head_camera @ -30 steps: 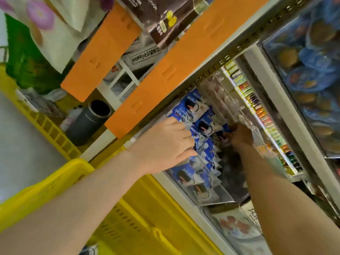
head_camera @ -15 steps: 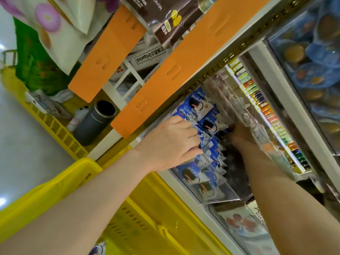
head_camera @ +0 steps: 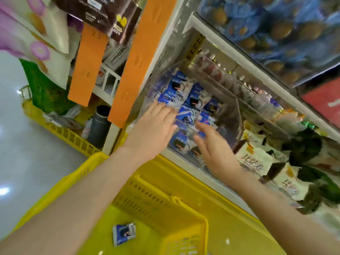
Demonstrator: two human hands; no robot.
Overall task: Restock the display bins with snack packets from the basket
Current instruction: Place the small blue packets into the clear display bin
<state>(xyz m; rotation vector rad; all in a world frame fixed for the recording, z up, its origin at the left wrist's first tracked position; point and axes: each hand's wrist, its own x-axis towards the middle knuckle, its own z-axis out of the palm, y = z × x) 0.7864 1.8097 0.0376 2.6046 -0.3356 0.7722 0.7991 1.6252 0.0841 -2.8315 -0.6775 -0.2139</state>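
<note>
A clear display bin (head_camera: pixel 233 126) on the shelf holds several blue-and-white snack packets (head_camera: pixel 191 102). My left hand (head_camera: pixel 154 129) lies at the bin's front left with straight fingers touching the packets. My right hand (head_camera: pixel 213 146) hovers in front of the bin with fingers spread and nothing in it. Below my arms the yellow basket (head_camera: pixel 184 214) holds one blue-and-white packet (head_camera: pixel 124 233) on its floor.
To the bin's right stand white packets with dark lettering (head_camera: pixel 253 162) and green packs (head_camera: pixel 303 148). An orange shelf strip (head_camera: pixel 139 57) hangs left of the bin. A dark cylinder (head_camera: pixel 100 126) and another yellow crate (head_camera: pixel 70 137) stand at the left. Blue packs (head_camera: pixel 276 28) fill the shelf above.
My right hand has come out of the bin's depth and now hovers open in front. My left hand's fingers have straightened. The view tilted down, revealing the basket's floor and one packet.
</note>
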